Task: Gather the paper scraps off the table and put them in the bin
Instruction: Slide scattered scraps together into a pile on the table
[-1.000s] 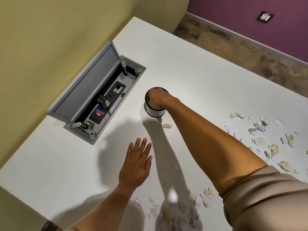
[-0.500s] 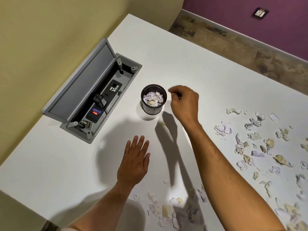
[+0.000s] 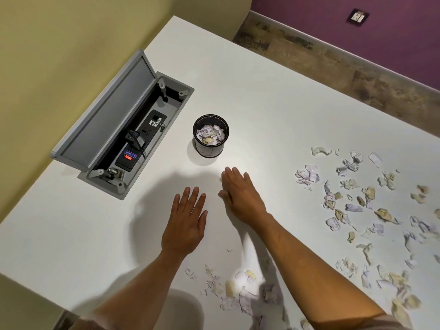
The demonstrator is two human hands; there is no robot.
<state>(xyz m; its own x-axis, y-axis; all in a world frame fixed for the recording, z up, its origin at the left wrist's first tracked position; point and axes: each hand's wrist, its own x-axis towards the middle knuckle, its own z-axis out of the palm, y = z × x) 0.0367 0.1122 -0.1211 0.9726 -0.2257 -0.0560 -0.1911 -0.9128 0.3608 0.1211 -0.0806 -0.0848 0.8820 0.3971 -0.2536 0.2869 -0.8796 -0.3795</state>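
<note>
A small black mesh bin (image 3: 211,136) stands on the white table (image 3: 262,96), partly filled with paper scraps. Several torn scraps (image 3: 352,201) lie scattered over the table's right side, and another pile (image 3: 240,289) sits near the front edge between my forearms. My left hand (image 3: 187,222) lies flat on the table with straight fingers, holding nothing. My right hand (image 3: 240,194) is just in front of the bin, palm down with fingers extended over the spot where a lone scrap lay. That scrap is hidden under the fingers.
An open grey cable box (image 3: 123,132) with sockets and a plug is set into the table left of the bin, its lid standing up. A yellow wall runs along the left; wooden floor and a purple wall lie beyond the far edge.
My right hand came out of the bin, drew back toward me and dropped flat in front of the bin. The left hand stayed put. The view shifted slightly.
</note>
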